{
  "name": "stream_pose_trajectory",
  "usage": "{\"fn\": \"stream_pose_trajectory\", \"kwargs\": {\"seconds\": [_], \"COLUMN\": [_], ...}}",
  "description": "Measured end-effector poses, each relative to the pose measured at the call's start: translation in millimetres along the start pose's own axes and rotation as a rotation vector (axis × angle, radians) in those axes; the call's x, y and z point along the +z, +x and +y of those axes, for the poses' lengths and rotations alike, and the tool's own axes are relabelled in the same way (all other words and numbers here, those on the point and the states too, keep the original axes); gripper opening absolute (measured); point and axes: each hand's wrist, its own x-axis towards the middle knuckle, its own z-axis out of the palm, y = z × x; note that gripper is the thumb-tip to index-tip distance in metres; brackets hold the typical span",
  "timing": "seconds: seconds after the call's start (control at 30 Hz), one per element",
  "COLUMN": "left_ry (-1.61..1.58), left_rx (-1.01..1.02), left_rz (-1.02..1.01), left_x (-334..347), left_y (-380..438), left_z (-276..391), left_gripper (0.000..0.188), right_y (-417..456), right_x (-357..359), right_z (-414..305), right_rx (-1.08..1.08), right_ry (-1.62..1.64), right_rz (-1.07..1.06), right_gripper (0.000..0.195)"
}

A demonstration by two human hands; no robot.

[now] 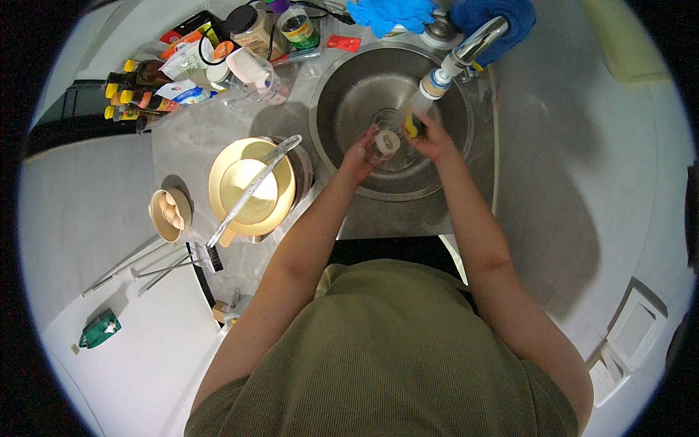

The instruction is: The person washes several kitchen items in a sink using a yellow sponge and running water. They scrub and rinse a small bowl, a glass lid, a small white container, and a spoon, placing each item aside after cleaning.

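Note:
Both of my hands are inside a round steel sink (349, 71). My left hand (361, 155) grips a clear, round piece with a cream-white knob or disc (387, 142) at its middle; it looks like a lid, though its transparent outline is hard to make out. Just to the right, my right hand (434, 139) holds a yellow and dark green scrubbing sponge (413, 125) close to that clear piece. Above the sponge is the faucet (480, 41), with a pale blue and white nozzle (435, 83). Something translucent, perhaps running water, extends below the nozzle.
Left of the sink, a cream pan (218, 164) sits over a metal pot, with long tongs (254, 191) across it. A bowl of eggs (171, 213) stands farther left. Sauce bottles (144, 101), jars (256, 33) and packets line the back. Blue gloves (390, 15) lie behind the sink.

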Motion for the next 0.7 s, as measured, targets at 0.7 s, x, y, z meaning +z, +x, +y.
{"fn": "stream_pose_trajectory", "kwargs": {"seconds": [0.7], "left_ry": [0.015], "left_rx": [-0.017], "left_rz": [-0.024], "left_x": [4.2], "left_y": [-5.0], "left_z": [3.3], "left_gripper": [0.044], "right_y": [-25.5], "right_x": [45.4], "right_z": [5.1], "right_rx": [-0.280], "right_ry": [-0.553], "right_rz": [0.140], "right_gripper": [0.032]}}
